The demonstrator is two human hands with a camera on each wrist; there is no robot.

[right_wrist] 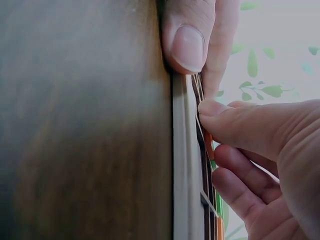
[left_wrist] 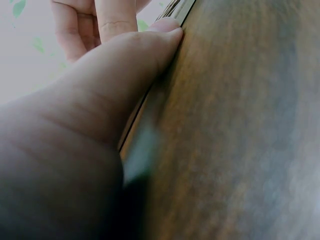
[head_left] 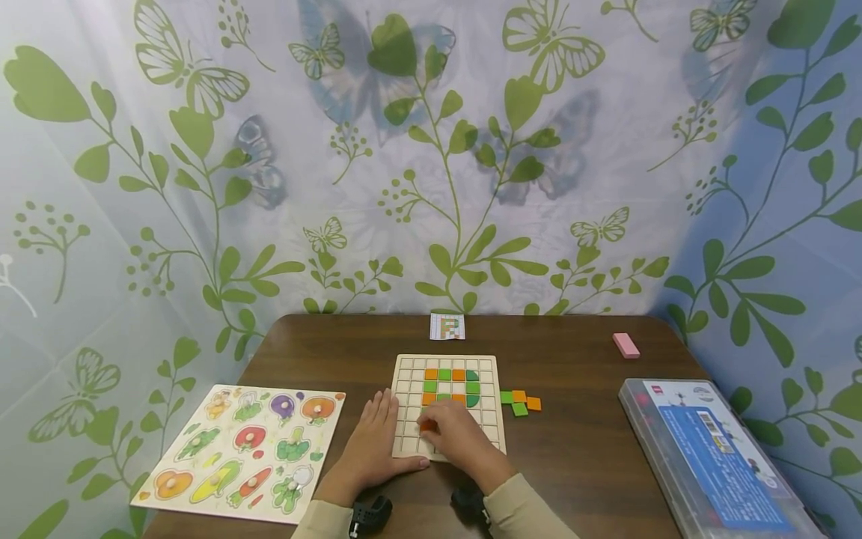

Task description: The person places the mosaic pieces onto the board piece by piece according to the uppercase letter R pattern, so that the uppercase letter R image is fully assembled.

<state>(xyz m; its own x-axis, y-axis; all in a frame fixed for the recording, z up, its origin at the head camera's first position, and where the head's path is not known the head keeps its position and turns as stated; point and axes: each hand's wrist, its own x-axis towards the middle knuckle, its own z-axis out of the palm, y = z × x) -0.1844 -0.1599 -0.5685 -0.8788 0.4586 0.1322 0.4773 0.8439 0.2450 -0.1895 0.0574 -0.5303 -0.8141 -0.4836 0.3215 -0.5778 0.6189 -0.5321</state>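
A wooden grid board [head_left: 404, 442] lies on the table, holding orange, green and white square tiles and dark green rounded pieces [head_left: 473, 401] in a pattern. My left hand [head_left: 372, 443] rests along the board's left side, fingers extended and thumb [left_wrist: 160, 37] at the near edge. Over the board's lower part, my right hand [head_left: 459, 434] pinches an orange tile [head_left: 428, 426] between thumb and fingertips, close to the grid. Its palm and fingers hide some of the squares. In the right wrist view the thumb [right_wrist: 225, 117] is beside an orange edge.
Loose green and orange tiles [head_left: 519, 409] lie right of the board. A small pattern card [head_left: 447, 326] is behind it. At left sits a vegetable puzzle board [head_left: 269, 457]; at right, a plastic case [head_left: 714, 457] and a pink block [head_left: 626, 345]. A printed curtain [head_left: 431, 187] hangs behind.
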